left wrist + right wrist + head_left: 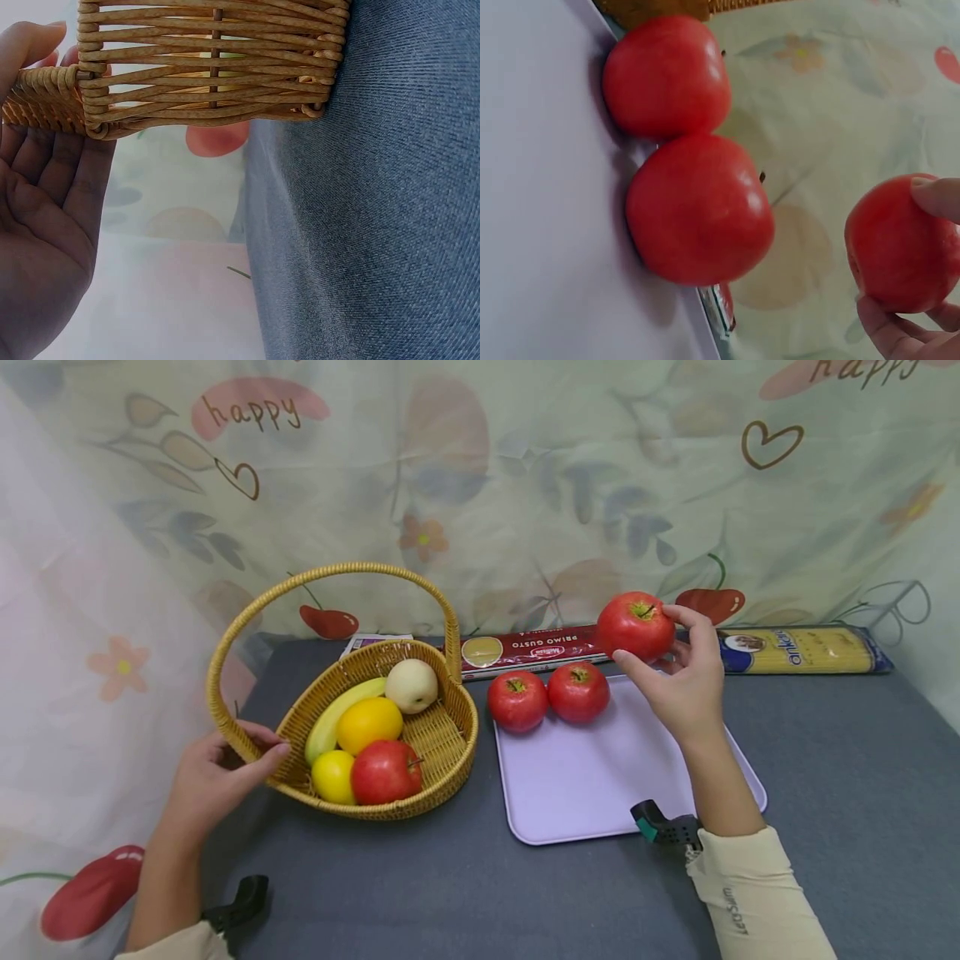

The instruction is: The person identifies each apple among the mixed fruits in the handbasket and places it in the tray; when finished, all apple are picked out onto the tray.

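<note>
My right hand (686,685) grips a red apple (635,625) between thumb and fingers, raised over the back of the lilac tray (585,785). On that tray, at its back left, two more red apples (701,210) sit side by side. To the left stands a wicker basket (457,768), whose handle my left hand (221,777) holds low down, near the rim. The left wrist view shows its fingers (79,176) around the handle's base. Inside the basket lie a banana (333,718), an orange fruit (371,724), a yellow fruit (332,777), a red apple (386,774) and a pale round fruit (412,685).
Behind the tray lies a dark red pasta packet (536,650), with a yellow pasta packet (806,650) farther right. A printed curtain (510,527) hangs along the back edge of the grey-blue tabletop (450,885).
</note>
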Tool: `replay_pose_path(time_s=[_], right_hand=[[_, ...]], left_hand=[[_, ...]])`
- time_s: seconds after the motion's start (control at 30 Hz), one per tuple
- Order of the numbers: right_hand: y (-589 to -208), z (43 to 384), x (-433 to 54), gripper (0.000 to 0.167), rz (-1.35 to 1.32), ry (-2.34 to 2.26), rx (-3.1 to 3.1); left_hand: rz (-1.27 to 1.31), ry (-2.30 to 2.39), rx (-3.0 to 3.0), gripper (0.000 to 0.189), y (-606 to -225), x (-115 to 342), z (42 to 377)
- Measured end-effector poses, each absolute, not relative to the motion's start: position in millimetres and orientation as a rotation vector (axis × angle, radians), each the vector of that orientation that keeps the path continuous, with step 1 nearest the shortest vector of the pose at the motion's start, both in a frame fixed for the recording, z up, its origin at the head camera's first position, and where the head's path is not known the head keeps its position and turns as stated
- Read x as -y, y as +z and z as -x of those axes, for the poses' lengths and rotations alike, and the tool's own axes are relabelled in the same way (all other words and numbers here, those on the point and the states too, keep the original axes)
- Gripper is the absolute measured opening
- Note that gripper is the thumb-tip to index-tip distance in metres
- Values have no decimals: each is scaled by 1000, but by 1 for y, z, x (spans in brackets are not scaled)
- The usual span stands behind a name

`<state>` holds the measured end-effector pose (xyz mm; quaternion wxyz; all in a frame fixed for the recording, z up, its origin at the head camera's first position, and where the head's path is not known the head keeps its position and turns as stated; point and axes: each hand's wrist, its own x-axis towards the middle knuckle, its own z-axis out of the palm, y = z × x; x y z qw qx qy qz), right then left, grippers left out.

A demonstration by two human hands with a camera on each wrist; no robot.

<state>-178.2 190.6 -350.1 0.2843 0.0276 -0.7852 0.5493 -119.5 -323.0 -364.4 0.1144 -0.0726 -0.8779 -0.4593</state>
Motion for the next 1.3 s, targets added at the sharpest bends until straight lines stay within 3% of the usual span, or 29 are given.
replay_pose_path(time_s=[0.7,1.3], right_hand=[[-387,195,-228,76,122,1231,2691],[-385,192,-228,83,106,1230,2839]], left_hand=[[201,-1348,2576,20,-366,324,119],[211,-1347,2571,20,-365,323,120]])
